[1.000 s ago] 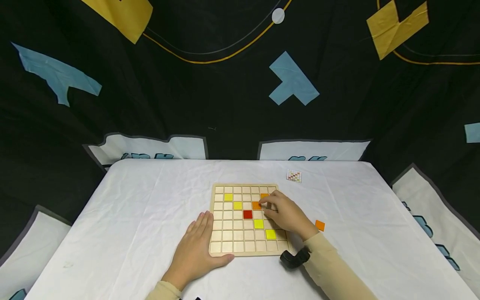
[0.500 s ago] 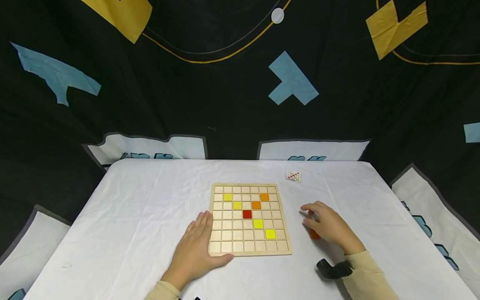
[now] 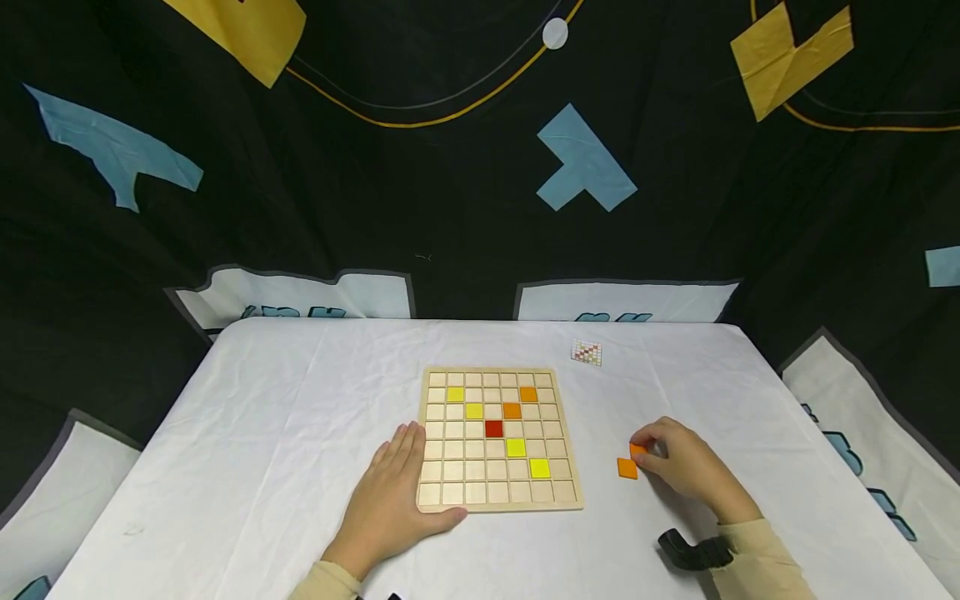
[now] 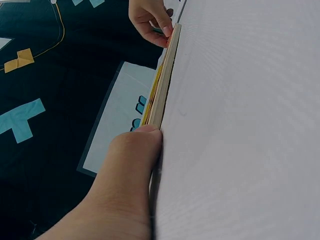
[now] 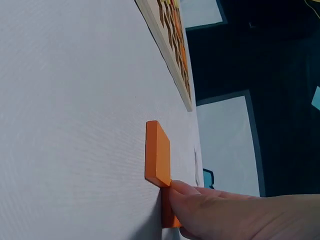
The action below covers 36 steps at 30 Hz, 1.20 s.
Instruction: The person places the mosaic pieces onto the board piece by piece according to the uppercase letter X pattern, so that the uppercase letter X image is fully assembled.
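Head view, left hand point(image 3: 390, 500) spread flat against wooden grid board point(image 3: 497, 500), right hand point(image 3: 686, 467) fingertips pinching orange tile point(image 3: 638, 451), second orange tile point(image 3: 627, 468) just beside

Second orange tile point(image 3: 638, 451) half under fingers point(image 3: 651, 439)

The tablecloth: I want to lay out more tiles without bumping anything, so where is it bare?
Bare cloth lies left of the left hand and behind the wooden board, apart from the small pattern card. It is crowded right of the board, where the right hand touches two orange tiles.
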### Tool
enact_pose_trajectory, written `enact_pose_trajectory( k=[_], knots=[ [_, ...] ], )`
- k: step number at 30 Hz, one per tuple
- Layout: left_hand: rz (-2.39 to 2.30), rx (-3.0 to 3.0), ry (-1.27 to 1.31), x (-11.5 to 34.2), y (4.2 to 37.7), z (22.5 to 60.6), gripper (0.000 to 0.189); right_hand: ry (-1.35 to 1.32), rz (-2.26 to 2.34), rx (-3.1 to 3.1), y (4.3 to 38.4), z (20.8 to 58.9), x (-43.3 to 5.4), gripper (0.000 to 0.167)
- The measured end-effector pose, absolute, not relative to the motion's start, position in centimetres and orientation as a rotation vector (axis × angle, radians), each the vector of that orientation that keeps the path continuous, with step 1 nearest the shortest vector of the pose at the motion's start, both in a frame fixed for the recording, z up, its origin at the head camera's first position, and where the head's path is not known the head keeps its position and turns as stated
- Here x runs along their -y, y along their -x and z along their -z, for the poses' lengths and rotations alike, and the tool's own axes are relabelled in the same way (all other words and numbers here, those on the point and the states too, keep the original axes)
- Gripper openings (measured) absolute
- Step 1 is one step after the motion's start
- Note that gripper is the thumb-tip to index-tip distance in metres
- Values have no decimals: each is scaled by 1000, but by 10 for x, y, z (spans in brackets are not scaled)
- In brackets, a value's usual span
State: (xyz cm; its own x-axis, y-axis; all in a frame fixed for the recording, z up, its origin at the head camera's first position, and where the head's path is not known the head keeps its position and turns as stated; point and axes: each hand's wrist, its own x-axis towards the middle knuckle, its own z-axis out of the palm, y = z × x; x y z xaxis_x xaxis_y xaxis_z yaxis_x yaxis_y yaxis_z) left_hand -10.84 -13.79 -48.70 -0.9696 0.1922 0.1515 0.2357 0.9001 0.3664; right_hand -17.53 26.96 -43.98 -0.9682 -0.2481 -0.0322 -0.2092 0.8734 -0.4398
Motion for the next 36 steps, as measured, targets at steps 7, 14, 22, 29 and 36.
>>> enact_pose_trajectory(
  k=[7, 14, 22, 29, 36],
  knots=[
    [584, 2941, 337, 138, 109, 487, 124, 343, 760, -2934, 180, 441, -267, 12],
    [574, 2945, 337, 138, 109, 488, 125, 300, 937, -2936, 187, 444, -251, 8],
    [585, 2951, 333, 138, 109, 488, 124, 334, 1061, -2847, 196, 446, -204, 9],
    [584, 2941, 339, 138, 109, 488, 124, 468, 1114, -2810, 197, 448, -159, 11],
    [570, 2937, 335, 138, 109, 488, 124, 603, 1150, -2754, 192, 449, -122, 8]
  ],
)
